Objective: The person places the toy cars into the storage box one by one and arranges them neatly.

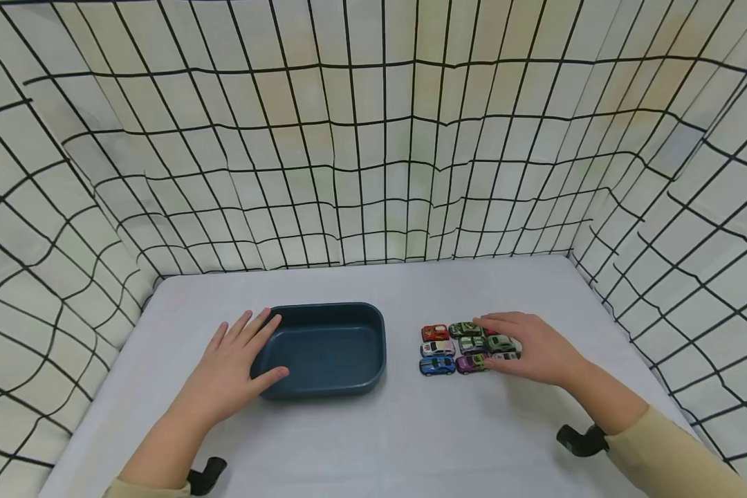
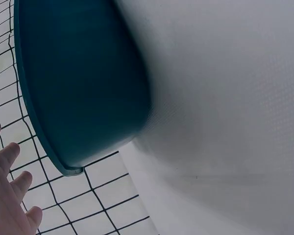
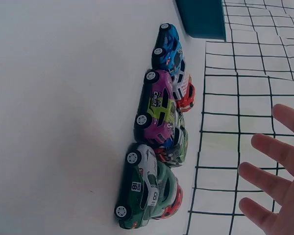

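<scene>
A dark blue rectangular tray (image 1: pixel 324 391) stands on the table, left of centre. My left hand (image 1: pixel 233 370) is at its left side with fingers spread; in the left wrist view the fingers appear apart from the tray wall (image 2: pixel 83 88). Right of the tray, several toy cars are grouped in rows, among them a blue car (image 1: pixel 437 366), a purple car (image 1: pixel 472 364) and a red car (image 1: pixel 435 333). Over the right end of the group my right hand (image 1: pixel 532 349) hovers with straight fingers, partly hiding some cars. The right wrist view shows a green-and-white car (image 3: pixel 138 188) nearest the hand.
A white cloth covers the table (image 1: pixel 398 443). Black grid netting over white sheeting (image 1: pixel 373 152) rises at the back and both sides. A black curved piece shows by each wrist, such as the right one (image 1: pixel 582 440).
</scene>
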The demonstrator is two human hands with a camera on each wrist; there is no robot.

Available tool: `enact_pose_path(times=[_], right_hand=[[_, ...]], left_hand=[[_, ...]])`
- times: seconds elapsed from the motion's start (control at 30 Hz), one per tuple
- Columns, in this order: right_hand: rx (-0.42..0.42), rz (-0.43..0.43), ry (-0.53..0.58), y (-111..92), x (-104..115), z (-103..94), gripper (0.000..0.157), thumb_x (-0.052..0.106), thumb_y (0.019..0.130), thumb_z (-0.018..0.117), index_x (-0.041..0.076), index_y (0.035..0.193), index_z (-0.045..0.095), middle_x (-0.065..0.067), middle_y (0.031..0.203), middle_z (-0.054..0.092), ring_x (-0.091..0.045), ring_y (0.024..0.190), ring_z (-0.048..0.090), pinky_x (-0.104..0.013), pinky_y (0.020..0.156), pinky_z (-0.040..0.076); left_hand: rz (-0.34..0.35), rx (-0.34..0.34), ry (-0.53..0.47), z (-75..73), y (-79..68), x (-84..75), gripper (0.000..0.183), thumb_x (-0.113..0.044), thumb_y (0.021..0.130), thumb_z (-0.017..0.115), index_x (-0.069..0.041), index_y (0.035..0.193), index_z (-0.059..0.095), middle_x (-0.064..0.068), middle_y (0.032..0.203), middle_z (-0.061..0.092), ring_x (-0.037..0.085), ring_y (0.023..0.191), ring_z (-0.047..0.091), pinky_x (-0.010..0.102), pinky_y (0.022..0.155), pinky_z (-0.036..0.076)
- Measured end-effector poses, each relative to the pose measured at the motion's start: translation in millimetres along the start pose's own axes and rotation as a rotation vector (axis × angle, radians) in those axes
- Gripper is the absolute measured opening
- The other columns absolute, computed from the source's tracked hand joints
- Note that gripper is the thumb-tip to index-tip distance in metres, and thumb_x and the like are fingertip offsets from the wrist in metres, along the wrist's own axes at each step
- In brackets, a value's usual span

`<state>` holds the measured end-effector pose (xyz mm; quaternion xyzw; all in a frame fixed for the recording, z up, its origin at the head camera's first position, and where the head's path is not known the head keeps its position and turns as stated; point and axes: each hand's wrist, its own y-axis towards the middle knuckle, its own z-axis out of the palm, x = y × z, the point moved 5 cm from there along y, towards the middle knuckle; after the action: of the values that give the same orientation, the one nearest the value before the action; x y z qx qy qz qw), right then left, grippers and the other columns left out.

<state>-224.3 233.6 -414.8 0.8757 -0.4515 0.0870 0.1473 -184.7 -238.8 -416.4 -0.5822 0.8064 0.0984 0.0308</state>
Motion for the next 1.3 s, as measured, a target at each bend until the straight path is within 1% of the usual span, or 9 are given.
enact_pose_path(times=[0.2, 0.33, 0.47, 0.6, 0.73, 0.83, 1.07, 1.17, 1.3], right_hand=[[0.047, 0.068, 0.073, 4, -7, 3.2, 0.063, 0.047, 0.083, 0.076, 0.025, 0.140, 0.059, -0.002, 0.139, 0.058, -0.032, 0.130, 0.051, -0.063, 0.104, 0.039], [0.073, 0.078, 0.085, 6, -10, 5.1, 0.064, 0.053, 0.084, 0.073, 0.027, 0.141, 0.058, -0.001, 0.138, 0.059, -0.032, 0.129, 0.052, -0.063, 0.103, 0.040], [0.103, 0.081, 0.134, 11, -13, 5.8, 0.064, 0.052, 0.084, 0.075, 0.026, 0.140, 0.059, -0.002, 0.135, 0.061, -0.029, 0.126, 0.054, -0.059, 0.101, 0.043], [0.181, 0.103, 0.212, 21, -16, 9.5, 0.065, 0.053, 0.084, 0.074, 0.025, 0.140, 0.059, -0.003, 0.132, 0.062, -0.026, 0.118, 0.058, -0.054, 0.097, 0.048], [0.268, 0.115, 0.271, 34, -17, 15.3, 0.064, 0.052, 0.085, 0.074, 0.023, 0.140, 0.059, -0.002, 0.133, 0.061, -0.026, 0.117, 0.059, -0.053, 0.097, 0.049], [0.313, 0.100, 0.273, 45, -17, 18.3, 0.060, 0.046, 0.086, 0.075, 0.022, 0.139, 0.060, 0.000, 0.134, 0.061, -0.026, 0.120, 0.057, -0.054, 0.100, 0.047], [0.447, 0.117, 0.231, 76, -20, 26.6, 0.052, 0.043, 0.087, 0.075, 0.026, 0.135, 0.063, 0.004, 0.134, 0.060, -0.023, 0.119, 0.056, -0.047, 0.097, 0.050], [0.498, 0.101, 0.201, 91, -20, 30.9, 0.048, 0.039, 0.089, 0.074, 0.027, 0.134, 0.064, 0.005, 0.133, 0.060, -0.022, 0.120, 0.055, -0.048, 0.098, 0.048], [0.544, 0.119, 0.195, 106, -20, 35.5, 0.044, 0.036, 0.090, 0.074, 0.027, 0.132, 0.066, 0.005, 0.130, 0.062, -0.023, 0.119, 0.055, -0.050, 0.099, 0.047]], left_hand=[[-0.022, 0.017, -0.022, 1.8, -0.3, 4.3, 0.091, -0.064, 0.091, 0.057, -0.021, 0.160, 0.018, 0.010, 0.165, 0.016, 0.037, 0.151, 0.010, 0.060, 0.118, 0.002], [-0.033, 0.024, -0.031, 2.9, -0.9, 8.4, 0.092, -0.063, 0.091, 0.059, -0.019, 0.160, 0.018, 0.011, 0.165, 0.016, 0.038, 0.150, 0.012, 0.061, 0.118, 0.002], [-0.044, 0.036, -0.055, 4.1, -0.2, 13.0, 0.093, -0.063, 0.090, 0.060, -0.018, 0.160, 0.018, 0.011, 0.165, 0.016, 0.039, 0.150, 0.012, 0.062, 0.118, 0.004], [-0.064, 0.051, -0.088, 5.5, -0.8, 18.2, 0.094, -0.061, 0.090, 0.061, -0.015, 0.160, 0.019, 0.014, 0.165, 0.016, 0.040, 0.149, 0.013, 0.062, 0.117, 0.006], [-0.076, 0.074, -0.109, 8.2, -2.2, 21.8, 0.096, -0.062, 0.089, 0.062, -0.011, 0.159, 0.021, 0.018, 0.163, 0.018, 0.043, 0.148, 0.015, 0.064, 0.116, 0.009], [-0.086, 0.092, -0.121, 12.7, -1.9, 24.9, 0.098, -0.063, 0.088, 0.062, -0.009, 0.159, 0.020, 0.020, 0.162, 0.018, 0.046, 0.146, 0.017, 0.065, 0.115, 0.012], [-0.104, 0.115, -0.137, 24.1, -0.2, 30.5, 0.103, -0.066, 0.086, 0.063, -0.010, 0.160, 0.017, 0.024, 0.161, 0.019, 0.048, 0.144, 0.019, 0.066, 0.114, 0.014], [-0.109, 0.116, -0.142, 26.9, -0.6, 32.1, 0.104, -0.066, 0.085, 0.063, -0.011, 0.160, 0.016, 0.024, 0.161, 0.019, 0.049, 0.144, 0.020, 0.066, 0.114, 0.015], [-0.113, 0.116, -0.147, 29.7, -0.4, 33.1, 0.106, -0.068, 0.084, 0.064, -0.012, 0.160, 0.015, 0.023, 0.162, 0.017, 0.049, 0.144, 0.020, 0.068, 0.112, 0.018]])
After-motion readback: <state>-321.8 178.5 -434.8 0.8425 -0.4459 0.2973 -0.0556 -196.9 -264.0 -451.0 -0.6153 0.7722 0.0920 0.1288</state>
